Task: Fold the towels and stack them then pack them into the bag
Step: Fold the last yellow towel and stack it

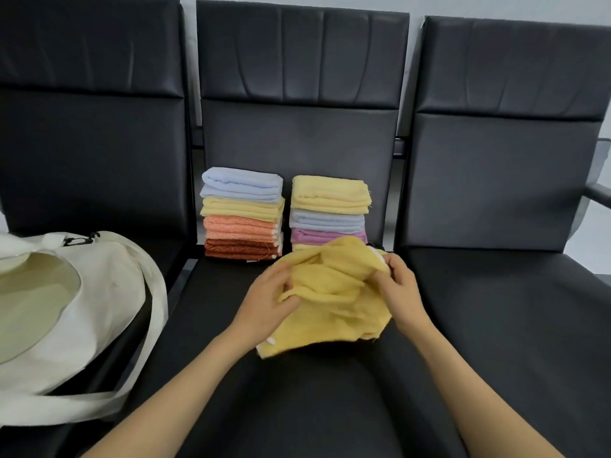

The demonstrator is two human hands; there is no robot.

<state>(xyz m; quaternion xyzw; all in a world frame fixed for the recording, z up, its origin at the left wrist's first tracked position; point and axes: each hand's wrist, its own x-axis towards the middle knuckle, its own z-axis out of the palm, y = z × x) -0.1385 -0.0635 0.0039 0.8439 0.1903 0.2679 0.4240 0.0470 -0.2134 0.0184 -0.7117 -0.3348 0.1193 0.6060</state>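
The lower part of the right pile of folded towels (329, 209) is hidden behind a crumpled yellow terry towel (334, 305), so its bottom layers cannot be counted; yellow, pale blue and lilac layers are seen above. The left pile of folded towels (243, 213) is fully shown: pale blue on top, then yellow, peach with a woven pattern, and rust brown at the base. Both piles are set side by side at the back of the middle black padded seat (297, 408), against its creased, smooth backrest.

The yellow towel is held just above the middle seat, in front of the right pile. It is gripped on its left side by the left hand (264, 302), whose fingertips are buried in the soft folds. Its upper right edge is pinched by the right hand (400, 292), fingers curled. A small white label is seen at the towel's lower left corner.

A cream canvas tote bag (82, 309) with long flat straps is laid on the left seat, its mouth open; it is cut off by the left edge.
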